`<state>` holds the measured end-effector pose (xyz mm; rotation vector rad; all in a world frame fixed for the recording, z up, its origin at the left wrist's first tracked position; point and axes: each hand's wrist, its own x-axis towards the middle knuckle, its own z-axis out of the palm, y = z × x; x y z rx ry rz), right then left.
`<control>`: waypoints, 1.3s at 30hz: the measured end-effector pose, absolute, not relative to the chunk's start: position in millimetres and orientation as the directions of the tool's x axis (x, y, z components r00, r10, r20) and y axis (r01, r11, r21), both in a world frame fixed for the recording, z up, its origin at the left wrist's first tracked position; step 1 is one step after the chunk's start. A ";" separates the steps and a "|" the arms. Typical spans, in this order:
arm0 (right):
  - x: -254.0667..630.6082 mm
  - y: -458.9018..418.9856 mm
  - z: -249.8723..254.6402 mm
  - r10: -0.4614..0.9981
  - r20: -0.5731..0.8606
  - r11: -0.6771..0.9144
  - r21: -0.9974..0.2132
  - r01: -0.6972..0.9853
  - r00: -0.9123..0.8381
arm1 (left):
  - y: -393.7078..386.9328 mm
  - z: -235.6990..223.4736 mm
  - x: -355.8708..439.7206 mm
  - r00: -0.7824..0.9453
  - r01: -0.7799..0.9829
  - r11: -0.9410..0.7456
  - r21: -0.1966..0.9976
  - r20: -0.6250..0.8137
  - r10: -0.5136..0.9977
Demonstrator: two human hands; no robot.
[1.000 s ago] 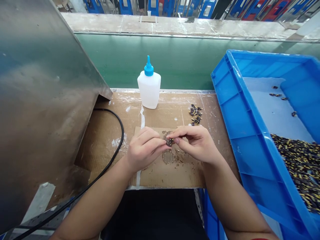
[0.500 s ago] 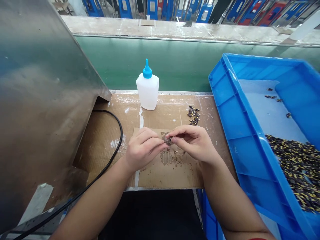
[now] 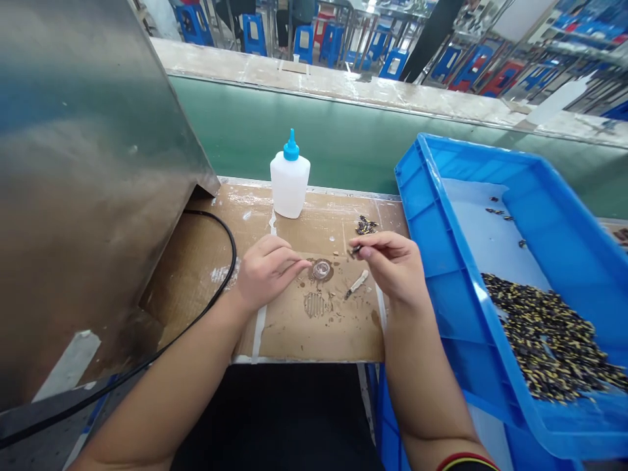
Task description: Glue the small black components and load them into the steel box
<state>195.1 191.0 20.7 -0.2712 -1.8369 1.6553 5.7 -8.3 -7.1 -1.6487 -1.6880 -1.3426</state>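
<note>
My right hand (image 3: pixel 392 265) pinches a small dark part (image 3: pixel 356 250) between thumb and fingertips, raised over the cardboard. To its left, my left hand (image 3: pixel 269 271) has thumb and forefinger closed together; anything between them is too small to make out. Just beyond those fingertips a small round clear dish (image 3: pixel 321 269) sits on a dark wet patch. A short tool with a pale handle and dark tip (image 3: pixel 357 284) lies below my right hand. Behind that hand is a small pile of black-and-yellow parts (image 3: pixel 366 226).
A white squeeze bottle (image 3: pixel 290 186) with a blue nozzle cap stands behind the hands. On the right, a blue crate (image 3: pixel 458 261) holds many black-and-yellow parts. A metal housing (image 3: pixel 93 196) and a black cable (image 3: pixel 234 248) flank the left side. Cardboard (image 3: pixel 294 340) covers the work surface.
My hands have separated from over the dish. The right hand moved right and up with the small dark part, uncovering the dish and pale-handled tool. The view has shifted and tilted.
</note>
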 end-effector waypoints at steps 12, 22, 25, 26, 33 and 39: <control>243.6 201.9 -35.5 0.582 0.482 0.727 -0.669 0.154 -0.654 | -10.3 -12.7 3.6 -0.286 0.898 -0.131 0.421 0.783 0.553; 244.9 204.1 -41.1 0.709 0.450 0.631 -0.748 0.204 -0.542 | -12.7 -11.9 -0.5 -0.335 0.888 -0.093 0.450 0.772 0.541; 243.1 206.6 -43.3 0.714 0.457 0.640 -0.734 0.229 -0.531 | -12.7 -12.4 -1.4 -0.345 0.884 -0.085 0.460 0.764 0.546; 241.2 206.2 -43.6 0.700 0.457 0.652 -0.722 0.230 -0.548 | -12.6 -12.6 -1.5 -0.350 0.881 -0.080 0.466 0.757 0.552; 231.3 200.3 -44.1 0.621 0.451 0.716 -0.659 0.230 -0.640 | -12.7 -11.9 -1.4 -0.381 0.862 -0.062 0.504 0.723 0.577; 231.4 201.7 -44.9 0.614 0.434 0.715 -0.659 0.232 -0.659 | -13.3 -11.7 -2.3 -0.405 0.851 -0.032 0.524 0.693 0.597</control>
